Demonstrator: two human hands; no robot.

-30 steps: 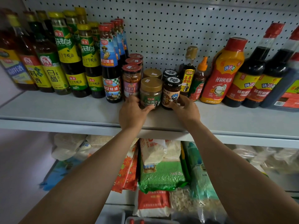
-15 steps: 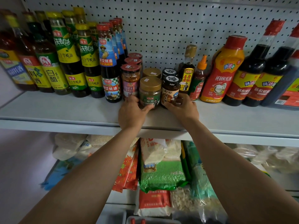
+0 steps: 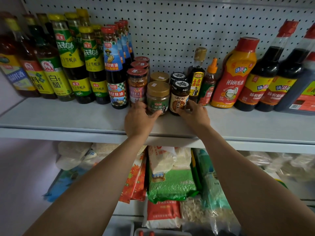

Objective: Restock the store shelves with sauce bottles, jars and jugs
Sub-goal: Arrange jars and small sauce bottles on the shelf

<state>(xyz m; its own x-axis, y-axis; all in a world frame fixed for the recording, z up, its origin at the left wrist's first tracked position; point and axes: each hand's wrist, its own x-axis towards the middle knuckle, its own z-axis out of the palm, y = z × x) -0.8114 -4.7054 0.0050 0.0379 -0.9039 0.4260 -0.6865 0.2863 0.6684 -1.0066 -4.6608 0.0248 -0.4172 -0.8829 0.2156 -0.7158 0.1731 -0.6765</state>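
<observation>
On the grey shelf (image 3: 68,116) stand two small jars side by side. My left hand (image 3: 139,119) grips the gold-lidded jar with a green label (image 3: 157,96) at its base. My right hand (image 3: 194,114) grips the black-lidded jar with a brown label (image 3: 179,96) at its base. Both jars stand upright on the shelf, with a matching jar behind each. Red-lidded chili jars (image 3: 137,84) stand in a row just left of the gold-lidded jar.
Tall oyster sauce and vinegar bottles (image 3: 92,65) fill the shelf's left side. A small dark bottle (image 3: 197,77), an orange-capped bottle (image 3: 208,82), a red squeeze bottle (image 3: 233,74) and soy sauce bottles (image 3: 265,74) stand right. A pegboard (image 3: 179,31) backs the shelf. Bagged goods (image 3: 170,181) lie below.
Both hands stay on the two jars. The black-lidded jar has shifted slightly left, closer to the gold-lidded jar.
</observation>
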